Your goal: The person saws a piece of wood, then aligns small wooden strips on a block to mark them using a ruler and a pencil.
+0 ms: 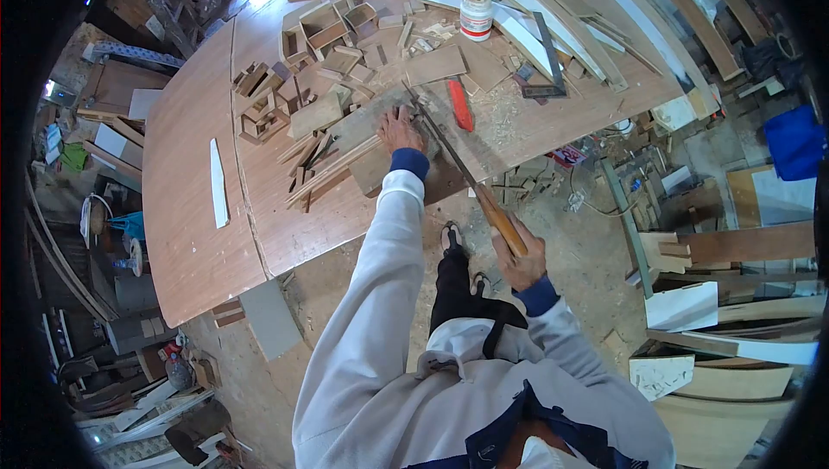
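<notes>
My right hand is closed around the long wooden handle of a handsaw. Its narrow dark blade points away from me, over the table's near edge and just right of my left hand. The fingers of that left hand are bent down over thin wooden strips and press them against a wooden board. Whether the blade touches the wood cannot be made out. A red tool or case lies to the right of the blade.
On the wooden table are small wooden box frames, a white glue jar, a try square and a white strip. Curved slats line the far side. Boards are stacked at right.
</notes>
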### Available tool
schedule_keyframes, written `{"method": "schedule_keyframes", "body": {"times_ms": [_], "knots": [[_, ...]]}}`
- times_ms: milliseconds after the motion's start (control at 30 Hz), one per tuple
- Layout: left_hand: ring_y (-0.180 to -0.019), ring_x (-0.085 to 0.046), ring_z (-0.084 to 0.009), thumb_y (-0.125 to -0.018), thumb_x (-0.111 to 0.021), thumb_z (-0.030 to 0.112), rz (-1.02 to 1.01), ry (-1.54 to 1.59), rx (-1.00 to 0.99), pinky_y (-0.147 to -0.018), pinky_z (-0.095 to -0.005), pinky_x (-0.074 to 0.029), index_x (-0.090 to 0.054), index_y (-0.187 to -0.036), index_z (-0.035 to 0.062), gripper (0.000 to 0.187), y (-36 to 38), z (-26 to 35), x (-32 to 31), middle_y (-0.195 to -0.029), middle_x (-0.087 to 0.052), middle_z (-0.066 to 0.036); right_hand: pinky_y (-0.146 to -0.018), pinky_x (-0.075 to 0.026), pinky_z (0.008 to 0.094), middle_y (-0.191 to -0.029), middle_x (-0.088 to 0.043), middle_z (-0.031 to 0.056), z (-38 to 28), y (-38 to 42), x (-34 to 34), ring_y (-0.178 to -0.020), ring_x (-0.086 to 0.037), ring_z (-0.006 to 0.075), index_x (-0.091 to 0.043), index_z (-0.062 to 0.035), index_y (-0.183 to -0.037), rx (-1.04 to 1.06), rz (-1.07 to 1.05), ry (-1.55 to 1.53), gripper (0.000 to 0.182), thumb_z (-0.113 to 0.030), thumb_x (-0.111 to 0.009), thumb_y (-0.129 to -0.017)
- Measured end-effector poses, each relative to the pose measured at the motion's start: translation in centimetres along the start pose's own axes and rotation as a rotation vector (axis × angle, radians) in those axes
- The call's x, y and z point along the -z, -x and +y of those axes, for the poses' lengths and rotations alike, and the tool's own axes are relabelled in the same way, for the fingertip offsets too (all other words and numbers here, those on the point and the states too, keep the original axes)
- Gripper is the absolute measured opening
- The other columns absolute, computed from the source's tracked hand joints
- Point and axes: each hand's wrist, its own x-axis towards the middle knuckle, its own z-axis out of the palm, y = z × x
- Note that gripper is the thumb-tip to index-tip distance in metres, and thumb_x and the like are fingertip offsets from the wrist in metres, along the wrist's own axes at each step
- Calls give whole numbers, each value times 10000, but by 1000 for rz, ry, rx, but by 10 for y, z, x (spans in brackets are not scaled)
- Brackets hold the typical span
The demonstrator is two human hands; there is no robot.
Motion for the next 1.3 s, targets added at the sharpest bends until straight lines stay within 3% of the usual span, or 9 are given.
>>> {"method": "schedule_keyframes", "body": {"times_ms": [100,133,167,233,333,433,900,1100,1300], "knots": [[-1151,-403,-337,-695,-528,45,91,-4,-20,-909,-468,-317,-565,-1033,126,349,-2,-6,-12,-1183,-477,-130,-628,-509,288,-900,-648,166,-4,23,18,-709,-665,225,-542,10,-1157,67,33,-24,378,-86,-598,-795],[-1120,-408,-325,-668,-541,46,163,-2,-42,-878,-461,-313,-579,-1001,144,349,-2,-8,-16,-1130,-489,-121,-699,-486,239,-888,-659,122,-6,28,19,-781,-625,113,-552,57,-1133,-5,32,-70,329,-98,-603,-847],[-1120,-408,-325,-668,-541,46,159,-3,-42,-878,-461,-313,-579,-1001,144,349,-1,-12,-19,-1130,-489,-121,-699,-486,239,-888,-659,122,-2,27,16,-781,-625,113,-552,57,-1133,-9,31,-70,329,-98,-603,-847],[-1118,-409,-326,-665,-543,59,148,11,-65,-867,-470,-318,-574,-1014,150,362,-2,-12,-19,-1134,-486,-124,-640,-512,293,-880,-650,161,7,11,8,-697,-660,223,-543,5,-1163,86,43,-20,382,-85,-598,-795],[-1126,-407,-328,-653,-560,72,143,4,-61,-878,-479,-316,-570,-1040,158,396,1,-6,-13,-1155,-482,-124,-644,-513,290,-868,-652,165,-13,-22,-2,-691,-663,225,-541,4,-1166,-115,-84,-45,393,-84,-601,-788],[-1152,-409,-352,-685,-590,83,67,12,-1,-910,-483,-323,-551,-1027,128,347,1,1,-4,-1232,-479,-150,-630,-510,293,-854,-648,175,-1,0,3,-676,-665,235,-550,4,-1149,42,43,-17,377,-92,-602,-788],[-1152,-400,-349,-633,-620,75,31,-6,-1,-908,-484,-311,-554,-1040,143,418,0,-1,-5,-1214,-464,-136,-596,-510,293,-797,-644,186,-5,11,12,-648,-667,198,-560,29,-1126,69,43,-30,354,-99,-614,-800],[-1157,-391,-353,-674,-567,40,53,14,-40,-906,-484,-313,-545,-1005,124,342,2,-1,-5,-1211,-464,-152,-612,-512,313,-877,-643,195,5,-14,-1,-720,-660,301,-549,20,-1138,22,-12,-56,359,-108,-597,-806],[-1157,-389,-356,-692,-554,52,80,17,-26,-911,-481,-312,-540,-998,115,313,3,0,-5,-1184,-469,-159,-669,-510,311,-923,-623,207,14,12,13,-771,-658,295,-535,8,-1150,83,7,-44,367,-137,-599,-819]]}}
